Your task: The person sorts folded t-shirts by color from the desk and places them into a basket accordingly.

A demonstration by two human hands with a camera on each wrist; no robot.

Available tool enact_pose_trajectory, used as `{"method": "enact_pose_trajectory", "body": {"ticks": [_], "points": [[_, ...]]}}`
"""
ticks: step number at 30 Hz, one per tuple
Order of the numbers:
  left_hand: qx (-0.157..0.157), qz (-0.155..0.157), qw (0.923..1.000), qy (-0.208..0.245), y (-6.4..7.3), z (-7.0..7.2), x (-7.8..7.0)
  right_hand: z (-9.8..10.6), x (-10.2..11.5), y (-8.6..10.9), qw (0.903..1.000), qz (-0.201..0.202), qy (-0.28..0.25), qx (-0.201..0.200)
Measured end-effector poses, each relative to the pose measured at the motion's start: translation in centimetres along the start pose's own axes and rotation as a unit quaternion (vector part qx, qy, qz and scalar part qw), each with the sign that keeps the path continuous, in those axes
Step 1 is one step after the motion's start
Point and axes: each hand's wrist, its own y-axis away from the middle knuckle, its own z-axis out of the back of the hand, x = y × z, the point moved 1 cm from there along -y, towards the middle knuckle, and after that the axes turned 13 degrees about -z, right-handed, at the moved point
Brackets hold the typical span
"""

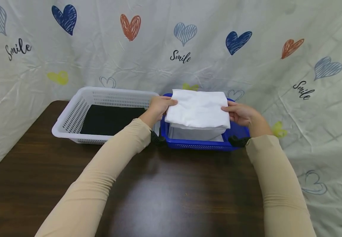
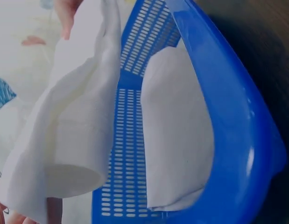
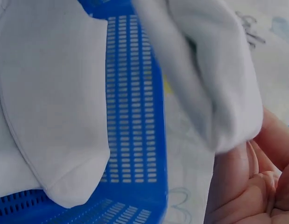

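Note:
Both hands hold a folded white cloth point(image 1: 199, 108) by its two sides, above the blue basket point(image 1: 200, 145). My left hand point(image 1: 157, 108) pinches its left edge, thumb on top. On the opposite edge, my right hand point(image 1: 242, 114) pinches it the same way. Seen from the left wrist, the held cloth point(image 2: 81, 121) is folded in layers with a loop hanging open at its end. Inside the basket lies another folded white cloth point(image 2: 174, 135), apart from the held one. The right wrist view shows the held cloth's folded end point(image 3: 228, 93) between thumb and fingers.
Left of the blue basket stands a white basket point(image 1: 67, 134) with folded black cloth point(image 1: 108, 120) in it. Both baskets are at the back of a dark wooden table point(image 1: 171, 191), close to a curtain point(image 1: 153, 49) printed with hearts.

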Motion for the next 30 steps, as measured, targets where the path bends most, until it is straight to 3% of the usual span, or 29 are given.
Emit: {"method": "enact_pose_trajectory", "body": {"ticks": [15, 19, 25, 30], "points": [[-0.011, 0.002, 0.9997, 0.021, -1.0, -2.3, 1.5, 1.9, -0.9, -1.4, 0.999, -0.016, 0.014, -0.04], [-0.025, 0.002, 0.9997, 0.004, -1.2, -2.9, 1.9, 1.8, -1.1, -1.8, 0.9981, -0.023, 0.002, -0.058], [-0.052, 0.023, 0.9979, -0.029, -1.2, -3.8, 2.6, 1.5, -1.4, -2.6, 0.9935, -0.047, 0.031, -0.099], [-0.048, 0.038, 0.9968, -0.051, -1.3, -4.3, 3.6, 1.1, -1.6, -3.5, 0.9899, -0.056, 0.051, -0.12]]}}
